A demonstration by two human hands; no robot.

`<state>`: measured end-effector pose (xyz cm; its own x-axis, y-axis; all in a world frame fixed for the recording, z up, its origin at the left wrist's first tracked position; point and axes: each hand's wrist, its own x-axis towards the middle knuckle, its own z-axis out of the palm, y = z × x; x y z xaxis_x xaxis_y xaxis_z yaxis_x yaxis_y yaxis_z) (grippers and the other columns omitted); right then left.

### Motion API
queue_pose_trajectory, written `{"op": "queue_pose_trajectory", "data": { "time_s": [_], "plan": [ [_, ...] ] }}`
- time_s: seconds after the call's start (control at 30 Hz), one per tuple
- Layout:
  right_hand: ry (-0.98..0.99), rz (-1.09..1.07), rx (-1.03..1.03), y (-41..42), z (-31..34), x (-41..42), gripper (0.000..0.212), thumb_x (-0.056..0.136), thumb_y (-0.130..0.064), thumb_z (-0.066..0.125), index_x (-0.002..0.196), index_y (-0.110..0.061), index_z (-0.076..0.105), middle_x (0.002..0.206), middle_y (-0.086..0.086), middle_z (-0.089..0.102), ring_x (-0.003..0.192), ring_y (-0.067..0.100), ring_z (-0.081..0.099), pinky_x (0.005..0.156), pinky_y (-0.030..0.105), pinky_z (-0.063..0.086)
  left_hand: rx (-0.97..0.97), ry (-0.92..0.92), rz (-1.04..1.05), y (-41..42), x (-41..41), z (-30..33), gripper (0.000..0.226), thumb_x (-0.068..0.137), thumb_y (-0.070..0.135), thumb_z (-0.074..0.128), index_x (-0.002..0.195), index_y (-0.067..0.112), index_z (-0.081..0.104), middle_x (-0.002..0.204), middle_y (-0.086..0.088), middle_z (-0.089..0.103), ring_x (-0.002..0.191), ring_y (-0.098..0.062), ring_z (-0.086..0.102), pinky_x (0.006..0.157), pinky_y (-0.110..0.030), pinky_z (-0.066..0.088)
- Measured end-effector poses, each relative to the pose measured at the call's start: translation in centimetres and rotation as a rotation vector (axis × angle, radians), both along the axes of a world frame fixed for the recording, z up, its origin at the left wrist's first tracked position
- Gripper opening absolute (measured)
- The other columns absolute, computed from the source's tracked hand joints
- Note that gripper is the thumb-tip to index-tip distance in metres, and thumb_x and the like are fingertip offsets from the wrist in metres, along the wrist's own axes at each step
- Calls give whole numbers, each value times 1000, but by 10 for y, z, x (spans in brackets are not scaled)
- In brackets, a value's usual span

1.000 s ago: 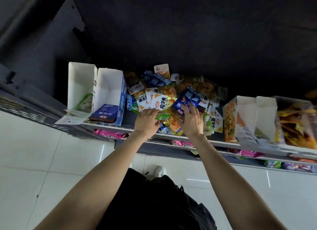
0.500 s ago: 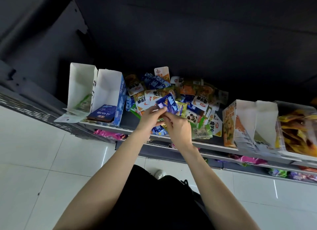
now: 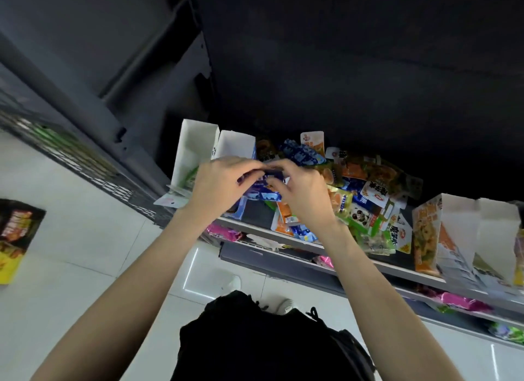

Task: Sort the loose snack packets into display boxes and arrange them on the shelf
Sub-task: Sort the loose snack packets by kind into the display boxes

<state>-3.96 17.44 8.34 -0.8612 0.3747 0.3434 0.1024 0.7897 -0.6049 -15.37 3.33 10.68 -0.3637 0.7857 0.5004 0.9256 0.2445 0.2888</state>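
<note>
Black fabric of your top fills the bottom of the view, with pale floor tiles around it. Your forearms rise to the shelf, where your hands meet. Your left hand and right hand both curl their fingers round a blue packet, glossy, with white print, held between them just above the shelf's front edge. Behind your left hand stands a blue-sided display box, open-topped and white inside, beside a white box. Right of your hands lies the heap of loose packets, orange, green, blue and white. Further right stand more display boxes.
</note>
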Motion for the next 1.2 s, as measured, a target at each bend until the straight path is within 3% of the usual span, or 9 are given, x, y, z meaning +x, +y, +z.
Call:
{"op": "queue_pose_trajectory", "data": {
  "time_s": [0.13,0.23,0.5,0.7,0.9,1.03,1.13,1.2],
  "plan": [
    [139,-35,-66,-21,2,-40,20,89,-25,56,93,-8,65,74,6,68,66,22,66,57,41,52,180,-8,77,-30,-34,10,13,87,22,66,95,14,73,90,2,72,80,-10,64,73,-21,51],
    [113,-79,-59,-40,-15,-59,14,89,-17,58,91,-4,62,74,10,67,63,26,63,55,42,52,104,-66,118,-51,-57,-1,15,88,22,64,98,18,74,95,6,71,88,-11,62,78,-21,49],
    [47,-145,-95,-83,-61,-62,6,88,-3,61,93,-3,63,76,9,68,61,23,64,52,37,54,-87,-379,65,-77,-74,-49,23,84,28,60,100,19,74,95,1,72,83,-14,67,68,-38,58],
    [40,-129,-68,-89,-51,-72,9,92,-7,55,95,-1,61,76,11,68,62,25,64,52,33,53,-13,-269,92,-84,-86,-45,19,83,10,69,99,19,74,94,3,72,86,-15,64,73,-28,52],
    [-199,-177,-14,-90,-77,-70,13,91,-12,57,100,-7,65,92,10,70,80,27,65,63,35,54,-315,-194,40,-81,-87,-67,19,84,17,68,100,26,73,97,4,72,84,-15,66,63,-28,55],
    [-165,-222,135,-88,-86,-57,13,80,-10,70,92,-12,71,86,3,71,84,25,61,70,33,50,-404,-187,53,-78,-80,-78,20,87,19,64,103,27,72,99,7,71,88,-15,64,66,-30,54],
    [-224,-176,184,-84,-90,-54,16,80,-10,70,96,-12,72,85,4,72,89,27,59,79,38,51,-481,-153,63,-75,-75,-82,21,90,22,58,106,27,71,104,8,69,98,-17,62,75,-32,49],
    [-321,-98,157,-81,-89,-54,22,85,-10,63,106,-11,69,97,6,71,101,28,56,89,41,47,-580,-163,73,-74,-71,-84,25,94,27,51,114,29,67,114,11,65,111,-18,55,85,-35,44]
  ]
}}
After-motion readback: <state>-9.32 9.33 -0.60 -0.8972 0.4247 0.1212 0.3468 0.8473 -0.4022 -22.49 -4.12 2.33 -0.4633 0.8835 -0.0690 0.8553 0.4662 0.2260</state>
